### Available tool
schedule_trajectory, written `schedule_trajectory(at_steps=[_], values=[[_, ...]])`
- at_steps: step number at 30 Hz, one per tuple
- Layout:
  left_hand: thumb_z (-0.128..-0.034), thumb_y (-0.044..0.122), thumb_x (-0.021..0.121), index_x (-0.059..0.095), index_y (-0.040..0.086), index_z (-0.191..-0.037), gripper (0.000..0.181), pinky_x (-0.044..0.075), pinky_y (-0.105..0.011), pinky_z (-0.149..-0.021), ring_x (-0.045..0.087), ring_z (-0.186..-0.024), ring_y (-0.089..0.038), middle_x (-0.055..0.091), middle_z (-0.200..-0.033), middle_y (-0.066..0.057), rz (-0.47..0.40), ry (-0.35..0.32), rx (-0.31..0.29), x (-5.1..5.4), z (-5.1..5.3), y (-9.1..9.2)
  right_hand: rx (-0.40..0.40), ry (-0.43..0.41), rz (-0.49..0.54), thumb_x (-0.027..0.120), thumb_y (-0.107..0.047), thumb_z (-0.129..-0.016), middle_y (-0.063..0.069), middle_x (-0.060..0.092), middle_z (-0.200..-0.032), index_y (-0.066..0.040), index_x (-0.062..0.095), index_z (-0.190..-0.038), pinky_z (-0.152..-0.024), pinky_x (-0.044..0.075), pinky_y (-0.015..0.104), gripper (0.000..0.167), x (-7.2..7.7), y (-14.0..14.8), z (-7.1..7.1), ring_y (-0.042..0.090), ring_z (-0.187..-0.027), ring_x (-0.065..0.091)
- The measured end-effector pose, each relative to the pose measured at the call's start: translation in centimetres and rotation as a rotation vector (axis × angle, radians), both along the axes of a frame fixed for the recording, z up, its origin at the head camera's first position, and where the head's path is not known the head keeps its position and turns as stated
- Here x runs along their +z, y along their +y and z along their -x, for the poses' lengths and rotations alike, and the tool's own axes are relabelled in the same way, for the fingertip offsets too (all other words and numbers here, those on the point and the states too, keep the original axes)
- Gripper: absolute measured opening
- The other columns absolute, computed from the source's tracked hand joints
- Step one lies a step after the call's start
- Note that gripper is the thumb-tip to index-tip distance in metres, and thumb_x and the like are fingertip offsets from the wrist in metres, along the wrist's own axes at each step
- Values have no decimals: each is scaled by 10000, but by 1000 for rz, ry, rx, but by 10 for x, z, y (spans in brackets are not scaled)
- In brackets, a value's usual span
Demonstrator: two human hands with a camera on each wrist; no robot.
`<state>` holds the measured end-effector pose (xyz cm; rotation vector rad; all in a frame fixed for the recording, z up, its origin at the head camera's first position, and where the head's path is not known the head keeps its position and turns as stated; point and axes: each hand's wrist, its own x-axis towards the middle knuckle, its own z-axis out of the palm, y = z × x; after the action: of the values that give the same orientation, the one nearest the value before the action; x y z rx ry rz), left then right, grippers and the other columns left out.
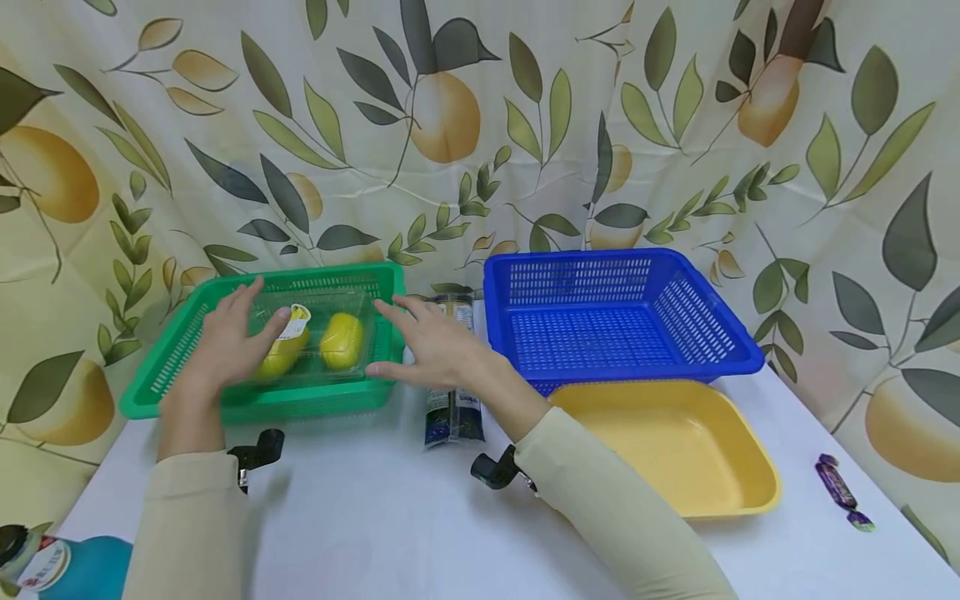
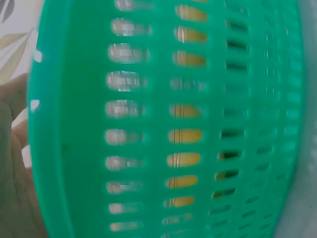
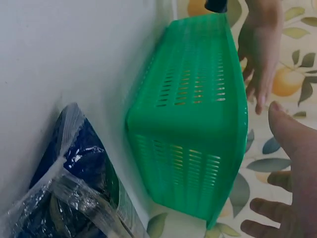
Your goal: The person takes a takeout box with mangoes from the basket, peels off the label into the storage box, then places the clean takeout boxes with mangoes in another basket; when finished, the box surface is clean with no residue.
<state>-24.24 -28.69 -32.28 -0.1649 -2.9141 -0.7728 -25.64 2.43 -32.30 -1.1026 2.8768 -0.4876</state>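
Note:
A green basket point(image 1: 300, 406) stands at the left of the table, holding a clear plastic box point(image 1: 318, 302) with two yellow fruits point(image 1: 342, 341) inside. My left hand point(image 1: 228, 337) hovers over the basket's left part with fingers spread and holds nothing. At the basket's right edge, my right hand point(image 1: 435, 343) reaches in with spread, empty fingers. Close up, the slotted wall point(image 2: 148, 148) fills the left wrist view, the left hand point(image 2: 17, 163) beside its rim. In the right wrist view the right hand point(image 3: 297, 183) is near the basket's rim point(image 3: 242, 124).
Dark packets point(image 1: 453, 417) lie between the green basket and a blue basket point(image 1: 600, 333). In front of the blue one is a yellow tray point(image 1: 697, 450). A purple-wrapped candy point(image 1: 836, 485) lies at the far right, a teal bottle point(image 1: 93, 567) at the near left. A patterned curtain point(image 1: 480, 208) hangs behind.

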Motion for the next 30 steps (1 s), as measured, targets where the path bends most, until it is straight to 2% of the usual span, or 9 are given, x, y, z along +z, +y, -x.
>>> schedule_trajectory(at_steps=[4, 9, 16, 20, 26, 30], values=[[-1072, 567, 366, 76, 77, -1653, 814, 89, -855, -1074, 42, -1451, -675, 46, -1622, -413, 15, -29, 23, 0, -1, -8, 8, -15, 5, 525, -702, -961, 71, 171, -1716, -271, 145, -1665, -1213, 304, 571, 909, -6, -5, 1, 346, -1561, 223], [-1055, 604, 378, 32, 94, -1656, 860, 121, -881, -1030, 10, -1390, -757, -9, -1620, -418, 15, -108, 48, 0, -1, -19, 13, -64, 9, 540, -719, -943, 60, 146, -1723, -301, 133, -1664, -1209, 289, 598, 927, -9, -9, 1, 366, -1568, 191], [-1043, 620, 404, 2, 28, -1639, 932, 104, -837, -1090, 20, -1455, -665, 25, -1614, -424, 22, -175, 41, -5, 4, -21, 7, -78, -31, 553, -712, -941, 68, 183, -1713, -283, 150, -1663, -1209, 306, 577, 931, -13, -6, 4, 354, -1558, 226], [-1040, 633, 394, -15, -5, -1627, 960, 122, -819, -1106, 28, -1457, -658, 34, -1605, -436, 28, -210, 43, -6, 4, -25, 10, -94, -32, 545, -719, -941, 55, 212, -1704, -257, 183, -1661, -1215, 297, 571, 929, -15, -7, 6, 355, -1551, 245], [-1043, 635, 378, -50, -78, -1598, 999, 146, -799, -1120, 26, -1459, -651, 25, -1601, -438, -7, -276, 53, -12, 3, -29, -17, -160, -30, 556, -742, -921, 28, 174, -1717, -246, 192, -1660, -1190, 312, 616, 961, -20, -4, 7, 375, -1554, 228], [-1025, 644, 430, -62, -92, -1589, 1050, 160, -798, -1117, 24, -1449, -663, 8, -1584, -461, 12, -330, 67, -10, 3, -35, -31, -171, -25, 573, -742, -910, 50, 182, -1715, -231, 180, -1662, -1168, 342, 628, 990, -17, -5, 7, 391, -1541, 259]])
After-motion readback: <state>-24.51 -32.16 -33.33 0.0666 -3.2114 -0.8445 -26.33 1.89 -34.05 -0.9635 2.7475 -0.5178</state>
